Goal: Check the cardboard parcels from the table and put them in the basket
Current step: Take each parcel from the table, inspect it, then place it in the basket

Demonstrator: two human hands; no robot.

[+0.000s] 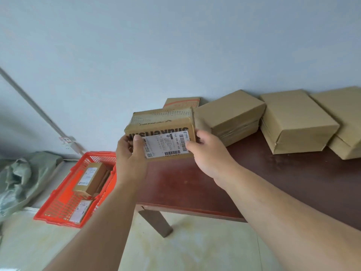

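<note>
Both hands hold taped cardboard parcel up over left end of dark table, white label facing person. Left hand grips left side, thumb on label; right hand grips right edge. Red basket on floor left, two parcels inside. Three brown-paper packages against wall.

From my remote seat this looked like a small parcel sorting room, nothing homely about it. Taped cardboard parcels sat in a row along a dark red table against a bare pale wall. A red plastic basket (labelled boxes inside) stood on the tiled floor beside grey-green mailing sacks.
</note>
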